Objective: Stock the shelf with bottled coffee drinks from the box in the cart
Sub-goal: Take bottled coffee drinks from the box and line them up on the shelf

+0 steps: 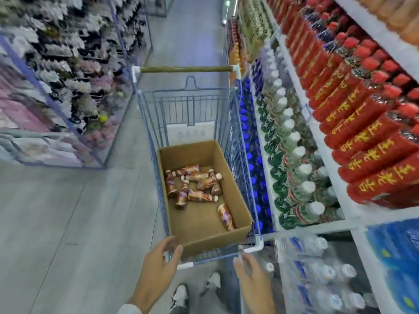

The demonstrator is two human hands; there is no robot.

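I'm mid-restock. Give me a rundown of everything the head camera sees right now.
cart: one, blue wire, in the aisle beside the right shelves
box: one, brown cardboard, inside the cart
coffee bottles: about ten, brown-red with pale caps, lying loose in the box
red bottles: many, red with yellow print, upper right shelf
green bottles: many, green with white caps, shelf below
water bottles: several, clear, bottom right
hanging goods: many, mixed colours, left rack, blurred
shoes: two, white and black, on the floor
left hand: at the cart's near left corner, grip unclear
right hand: fingers straight, by the near right corner
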